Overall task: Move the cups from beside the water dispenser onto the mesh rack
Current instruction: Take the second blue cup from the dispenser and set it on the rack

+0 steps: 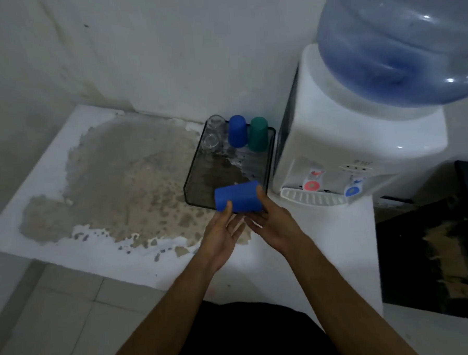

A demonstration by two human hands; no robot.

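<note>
A blue plastic cup (238, 195) lies on its side in the air over the front edge of the black mesh rack (194, 187). My left hand (221, 232) touches its left end with the thumb, and my right hand (270, 219) grips its right end from below. At the rack's back stand an upside-down blue cup (237, 131), an upside-down green cup (257, 134) and two clear glasses (213, 136). The white water dispenser (356, 149) stands just right of the rack.
The rack sits on a white counter (66, 213) with a large worn grey patch. A blue water bottle (399, 38) tops the dispenser. A wall runs behind. A dark cabinet (434, 248) is at the right, tiled floor below left.
</note>
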